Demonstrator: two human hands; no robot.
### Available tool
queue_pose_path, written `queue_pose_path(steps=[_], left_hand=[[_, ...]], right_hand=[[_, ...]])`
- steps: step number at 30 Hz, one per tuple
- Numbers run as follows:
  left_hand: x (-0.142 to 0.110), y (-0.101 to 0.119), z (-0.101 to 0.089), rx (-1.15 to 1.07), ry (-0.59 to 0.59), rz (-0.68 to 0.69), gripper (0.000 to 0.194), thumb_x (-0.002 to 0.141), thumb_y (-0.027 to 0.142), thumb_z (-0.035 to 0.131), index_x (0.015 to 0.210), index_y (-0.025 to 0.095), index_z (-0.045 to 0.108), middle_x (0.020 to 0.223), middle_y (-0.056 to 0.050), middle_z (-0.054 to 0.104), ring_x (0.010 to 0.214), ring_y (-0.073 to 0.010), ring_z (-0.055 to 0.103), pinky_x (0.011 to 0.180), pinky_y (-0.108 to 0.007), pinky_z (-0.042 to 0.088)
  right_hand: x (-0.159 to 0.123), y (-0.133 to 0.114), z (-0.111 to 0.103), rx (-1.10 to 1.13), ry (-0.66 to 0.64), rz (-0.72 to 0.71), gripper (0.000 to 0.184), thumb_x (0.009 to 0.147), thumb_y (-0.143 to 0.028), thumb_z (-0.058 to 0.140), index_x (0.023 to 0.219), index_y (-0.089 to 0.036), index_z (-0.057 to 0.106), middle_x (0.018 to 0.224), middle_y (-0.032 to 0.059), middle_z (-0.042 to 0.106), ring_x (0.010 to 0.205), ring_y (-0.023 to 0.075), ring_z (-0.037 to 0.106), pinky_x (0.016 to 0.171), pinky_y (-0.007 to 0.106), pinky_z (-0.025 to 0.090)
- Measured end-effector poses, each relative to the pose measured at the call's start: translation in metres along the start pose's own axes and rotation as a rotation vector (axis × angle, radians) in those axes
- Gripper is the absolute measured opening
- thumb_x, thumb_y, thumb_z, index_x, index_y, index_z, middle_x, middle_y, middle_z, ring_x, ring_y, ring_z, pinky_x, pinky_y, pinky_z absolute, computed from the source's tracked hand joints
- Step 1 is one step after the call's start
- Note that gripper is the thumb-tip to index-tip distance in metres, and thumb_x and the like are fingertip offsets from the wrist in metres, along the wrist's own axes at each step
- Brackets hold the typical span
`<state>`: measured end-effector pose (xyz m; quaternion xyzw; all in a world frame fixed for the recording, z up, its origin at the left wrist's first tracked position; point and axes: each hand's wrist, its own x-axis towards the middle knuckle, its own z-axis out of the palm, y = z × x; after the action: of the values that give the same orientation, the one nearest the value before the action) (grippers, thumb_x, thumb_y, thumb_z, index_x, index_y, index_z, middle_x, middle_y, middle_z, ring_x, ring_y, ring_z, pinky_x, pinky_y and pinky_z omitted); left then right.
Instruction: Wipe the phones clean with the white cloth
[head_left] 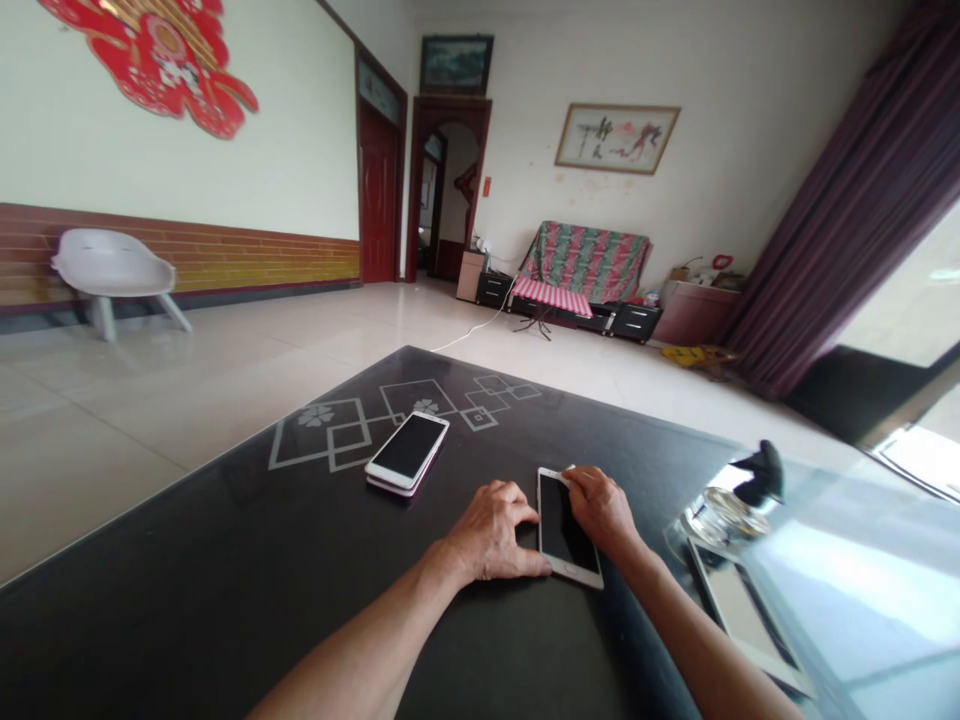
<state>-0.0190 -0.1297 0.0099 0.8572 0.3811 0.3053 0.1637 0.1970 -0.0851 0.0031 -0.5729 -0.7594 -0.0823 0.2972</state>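
Observation:
A white smartphone (568, 525) with a dark screen lies face up on the black glass tabletop (300, 560). My left hand (491, 530) is at its left side, fingers bent against the edge and thumb at the lower left corner. At the upper right edge my right hand (600, 505) grips the phone with thumb and fingers, some of which are hidden. To the left lies another white smartphone (410, 445), face up on top of a second thin device whose edge shows below it.
On the table's right lie a white-framed flat device (739, 605), a clear glass object (724, 515) and a black object (763, 473). Glare covers that side. Beyond the table stand a pale chair (114, 265), a small striped table (553, 296) and a cloth-covered piece (589, 258).

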Motion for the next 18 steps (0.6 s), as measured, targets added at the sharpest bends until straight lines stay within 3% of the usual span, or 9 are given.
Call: queue_pose_path(steps=[7,12,18], left_hand=[[-0.001,-0.001,0.001,-0.002,0.011,0.003,0.054,0.057,0.053,0.079,0.101,0.022,0.071,0.096,-0.004,0.061,0.094,-0.0242,0.054,0.087,-0.036,0.045],[-0.001,-0.002,0.002,0.005,0.015,0.013,0.054,0.057,0.053,0.080,0.100,0.022,0.071,0.096,-0.004,0.061,0.093,-0.0230,0.055,0.087,-0.035,0.045],[-0.001,-0.003,0.003,0.014,0.021,0.012,0.055,0.055,0.053,0.081,0.099,0.022,0.071,0.095,-0.004,0.061,0.093,-0.0230,0.054,0.086,-0.035,0.044]], right_hand=[[-0.025,-0.003,-0.018,-0.041,-0.066,-0.025,0.033,0.084,-0.016,0.040,0.096,-0.020,0.070,0.105,0.0058,0.068,0.093,0.0190,0.064,0.088,0.032,0.047],[-0.008,-0.001,-0.012,-0.096,-0.078,0.048,0.033,0.082,-0.013,0.040,0.092,-0.018,0.071,0.101,0.0073,0.070,0.094,0.0222,0.064,0.089,0.035,0.045],[0.010,-0.015,-0.002,-0.113,-0.097,0.036,0.032,0.082,-0.011,0.042,0.092,-0.019,0.071,0.098,0.0064,0.071,0.093,0.0211,0.063,0.089,0.032,0.044]])
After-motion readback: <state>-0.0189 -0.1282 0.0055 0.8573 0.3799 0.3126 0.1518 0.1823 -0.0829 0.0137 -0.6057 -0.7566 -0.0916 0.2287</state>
